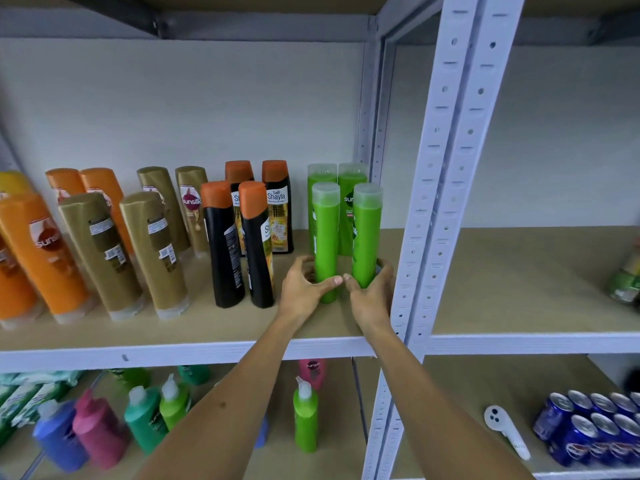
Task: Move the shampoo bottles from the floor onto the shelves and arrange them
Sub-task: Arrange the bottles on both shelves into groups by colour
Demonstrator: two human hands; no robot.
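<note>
Several green shampoo bottles stand upright at the right end of the wooden shelf [194, 327]. My left hand [304, 287] wraps the base of the front left green bottle [325, 237]. My right hand [372, 292] wraps the base of the front right green bottle [366, 233]. My thumbs almost touch between the two bottles. Two more green bottles [341, 174] stand behind them. Left of these are black bottles with orange caps [256, 244], gold bottles [156, 254] and orange bottles [45, 251], all in rows.
A white perforated upright post [440, 188] stands just right of my right hand. The neighbouring shelf bay [519, 278] holds a jar at its far right. The lower shelf carries pump bottles [304, 417], blue cans [595, 427] and a white handle-shaped object [505, 431].
</note>
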